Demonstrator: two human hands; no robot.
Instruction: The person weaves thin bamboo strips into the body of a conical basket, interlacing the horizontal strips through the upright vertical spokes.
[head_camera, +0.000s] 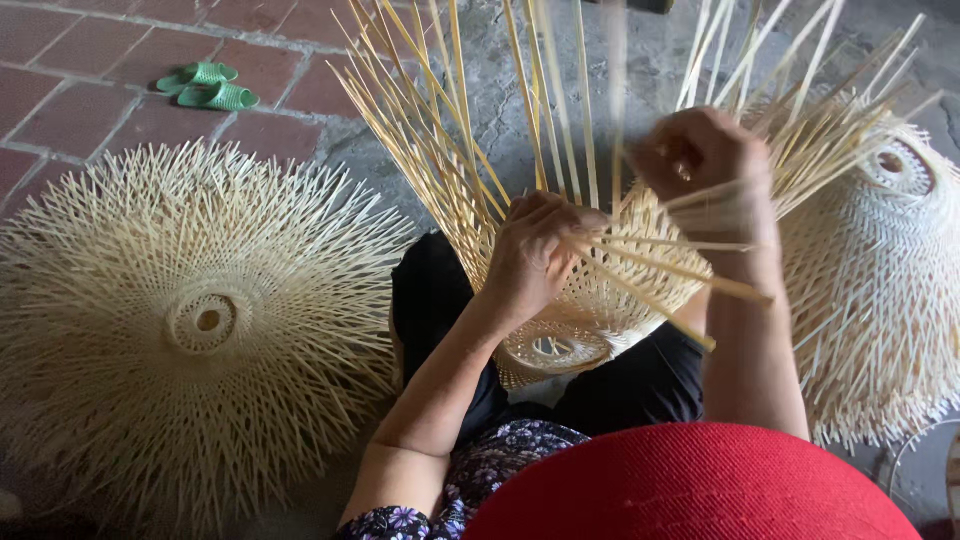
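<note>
Two green sandals (207, 87) sit far left on the red brick floor (70, 60), and below them a finished woven bamboo shade (200, 320) lies flat, its loose ends bristling out all round. Moving in, we find the half-woven bamboo basket (580, 320) resting in the person's lap, against black trousers (440, 300), with long bamboo strips (450, 130) fanning upward from it. The left hand (535, 255) is curled over the basket's rim, fingers pressed down on a few strips that jut out to the right. The right hand (700, 160) is up higher, closed in a fist around a strip (blurred, so the exact grip is hard to read). Further right, another woven shade (880, 270) stands just beside the forearm. Down at the bottom edge, a red hat brim (690, 490) fills the frame.
</note>
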